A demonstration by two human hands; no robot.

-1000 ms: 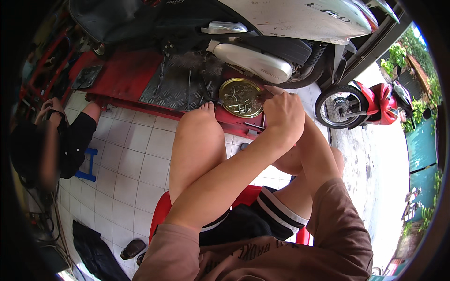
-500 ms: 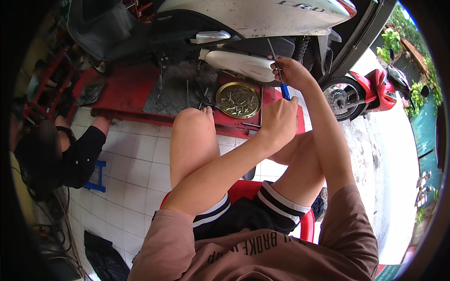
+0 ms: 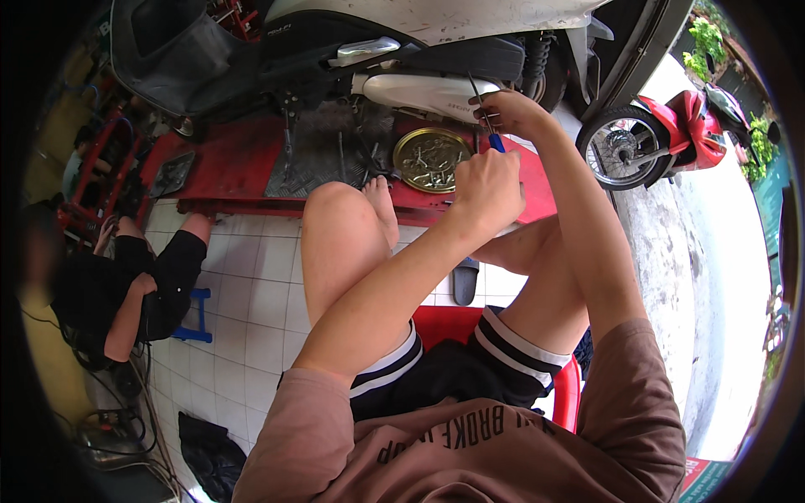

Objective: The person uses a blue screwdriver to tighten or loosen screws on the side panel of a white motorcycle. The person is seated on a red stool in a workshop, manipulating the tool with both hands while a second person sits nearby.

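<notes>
A long screwdriver (image 3: pixel 497 143) with a blue handle and thin metal shaft is held upward in front of the scooter (image 3: pixel 419 95). Around the lower part of its blue handle, my left hand (image 3: pixel 488 189) is closed in a fist. My right hand (image 3: pixel 516 114) is just above, its fingers closed about the shaft. The shaft's tip points up at the scooter's white side cover; I cannot tell whether it touches. Left of my hands, a round gold tray (image 3: pixel 401 174) holds several small metal parts, likely screws and bolts.
The scooter stands on a red platform (image 3: pixel 239 142) with a dark metal plate and tools. At left a person (image 3: pixel 101 293) in black sits on a blue stool (image 3: pixel 198 317). A red motorbike (image 3: pixel 671 138) is parked at right. A dark sandal (image 3: pixel 465 281) lies on the tiles.
The view has shifted, and the scooter now sits higher in it. Both hands still hold the screwdriver, a little lower against the white cover. The seated person's arm has come into view.
</notes>
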